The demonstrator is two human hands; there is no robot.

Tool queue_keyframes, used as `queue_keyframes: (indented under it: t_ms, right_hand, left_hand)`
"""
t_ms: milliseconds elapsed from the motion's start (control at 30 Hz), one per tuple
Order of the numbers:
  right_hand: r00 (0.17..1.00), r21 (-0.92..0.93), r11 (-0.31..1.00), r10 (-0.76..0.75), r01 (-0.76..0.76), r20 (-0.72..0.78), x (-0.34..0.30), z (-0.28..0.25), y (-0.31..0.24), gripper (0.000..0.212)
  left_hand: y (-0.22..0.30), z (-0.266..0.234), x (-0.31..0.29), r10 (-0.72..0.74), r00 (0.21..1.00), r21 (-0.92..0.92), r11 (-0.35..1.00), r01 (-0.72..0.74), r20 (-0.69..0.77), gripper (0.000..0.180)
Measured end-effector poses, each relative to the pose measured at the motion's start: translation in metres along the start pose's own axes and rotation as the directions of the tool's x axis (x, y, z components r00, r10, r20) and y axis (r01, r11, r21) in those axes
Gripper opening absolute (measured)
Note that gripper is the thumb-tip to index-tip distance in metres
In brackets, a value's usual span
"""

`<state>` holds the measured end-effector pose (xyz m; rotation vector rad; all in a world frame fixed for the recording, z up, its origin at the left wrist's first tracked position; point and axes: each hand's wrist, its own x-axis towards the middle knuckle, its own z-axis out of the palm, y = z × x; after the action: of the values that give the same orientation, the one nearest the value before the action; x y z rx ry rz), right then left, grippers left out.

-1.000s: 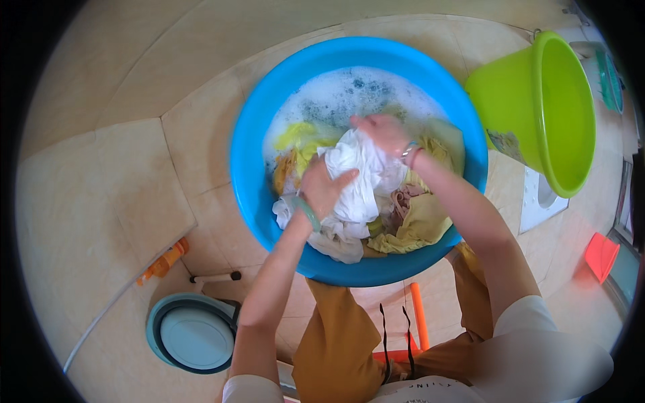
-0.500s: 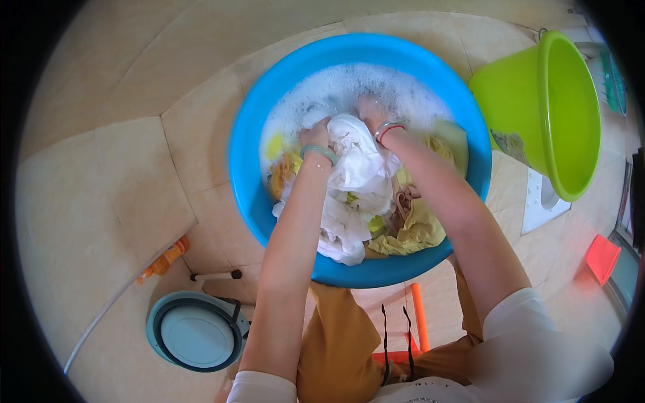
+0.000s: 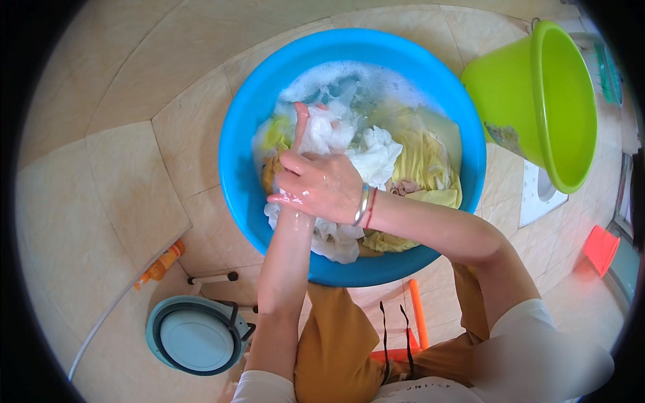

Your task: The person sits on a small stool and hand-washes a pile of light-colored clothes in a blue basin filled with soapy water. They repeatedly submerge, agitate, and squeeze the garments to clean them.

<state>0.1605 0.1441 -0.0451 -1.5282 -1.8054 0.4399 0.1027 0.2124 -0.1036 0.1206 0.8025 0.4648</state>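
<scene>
A blue basin [image 3: 232, 168] holds sudsy water and wet laundry. My left hand [image 3: 300, 124] is over it with a bunched white cloth [image 3: 329, 131] in its grasp; the thumb shows on the cloth's left side, and most of the fingers are hidden by it. Wrapped round my left wrist is my right hand [image 3: 322, 188], wet, with a bangle and a red string at its own wrist. More white cloth [image 3: 376, 158] lies to the right of it, beside yellow cloth [image 3: 423, 161]. Foam [image 3: 349, 74] floats along the far side.
A green bucket [image 3: 500, 94] leans at the far right by a white floor fixture [image 3: 537, 201]. At the lower left are an orange bottle [image 3: 163, 262], a pale hose [image 3: 111, 312] and a grey-blue folding basin [image 3: 196, 336]. A red scoop-like object [image 3: 599, 250] is at the right.
My right hand has left the suds and moved onto my left wrist, covering where the green bangle showed. My left hand has turned, and the white cloth has shifted. The view has moved slightly.
</scene>
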Motion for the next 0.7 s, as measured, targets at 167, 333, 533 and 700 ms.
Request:
queue_keyframes:
  t_ms: [167, 333, 533, 700]
  right_hand:
    - [0.991, -0.115, 0.993, -0.024, 0.008, -0.135, 0.019, 0.012, 0.013, 0.017]
    - [0.942, -0.192, 0.929, 0.332, -0.317, 0.053, 0.016, 0.017, 0.099, 0.022]
    - [0.683, 0.04, 0.701, 0.704, -0.712, -0.194, -0.005, 0.005, 0.172, 0.029]
    - [0.853, -0.136, 0.881, 0.472, -0.453, 0.224, -0.037, 0.018, 0.149, 0.024]
  left_hand:
    - [-0.009, 0.003, -0.009, 0.065, 0.998, -0.143, 0.988, -0.065, -0.006, 0.045]
    - [-0.033, -0.007, -0.005, 0.225, 0.956, 0.058, 0.974, -0.218, -0.186, 0.043]
    - [-0.004, -0.007, 0.023, 0.234, 0.946, 0.076, 0.972, -0.222, -0.223, 0.048]
    - [-0.001, -0.049, 0.045, 0.313, 0.922, 0.175, 0.945, -0.278, -0.228, 0.046]
